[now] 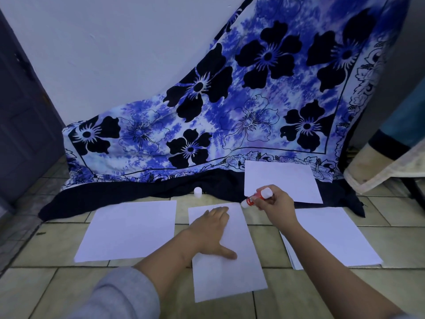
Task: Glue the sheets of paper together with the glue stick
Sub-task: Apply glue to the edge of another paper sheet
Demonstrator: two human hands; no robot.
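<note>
A white sheet of paper (232, 275) lies in the middle of the tiled floor. My left hand (210, 231) rests flat on its upper half, fingers spread. My right hand (277, 200) grips a red glue stick (256, 198), uncapped, with its tip at the sheet's top right corner. The white cap (198, 192) stands on the dark cloth edge behind. Another sheet (128, 231) lies to the left, a small stack of sheets (331, 238) to the right, and one more sheet (281, 180) lies further back on the cloth.
A blue flowered cloth (230, 111) hangs down the wall and spreads onto the floor behind the papers. A dark door (20, 116) stands at the left. Furniture with a pale cover (388, 164) juts in at the right.
</note>
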